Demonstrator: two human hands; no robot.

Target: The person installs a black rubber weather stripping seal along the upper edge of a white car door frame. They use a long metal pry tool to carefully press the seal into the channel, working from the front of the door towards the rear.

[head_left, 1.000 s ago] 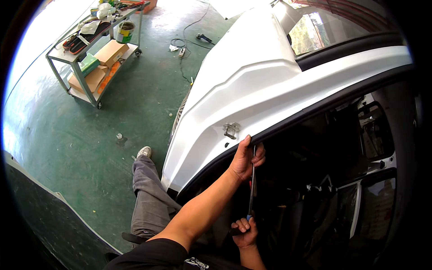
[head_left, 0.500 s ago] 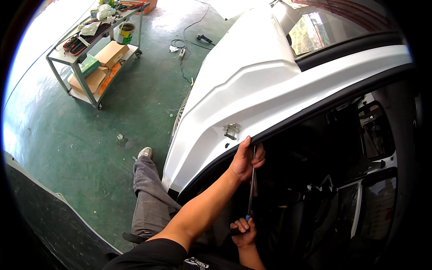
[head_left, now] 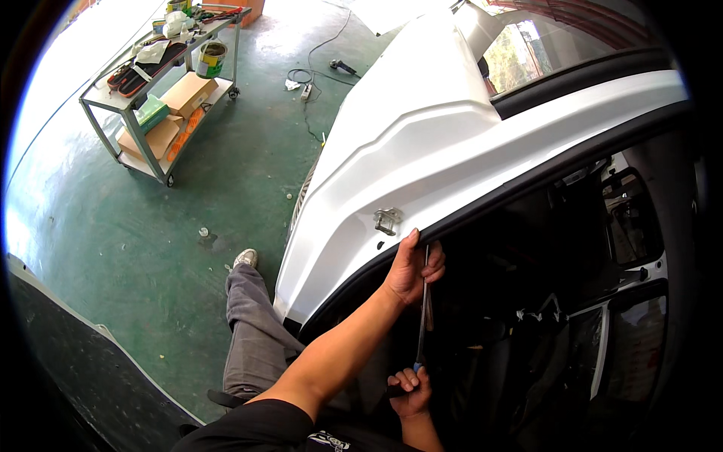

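Bottom centre: right hand (head_left: 410,390) fisted around the blue handle end of a long thin metal rod tool (head_left: 422,305), which runs up near-vertical. Just above, left hand (head_left: 413,267) pinches the rod's upper part, fingers curled, fingertips against the black rubber seal edge (head_left: 527,188) of the white car body panel (head_left: 422,143). Small metal latch bracket (head_left: 387,220) sits on the panel just left of that hand. Lower centre-left: grey-trousered leg (head_left: 248,331) on the green floor (head_left: 151,226). Upper left, well apart: metal trolley (head_left: 113,105) with cardboard boxes (head_left: 184,94) and a paint can (head_left: 211,59).
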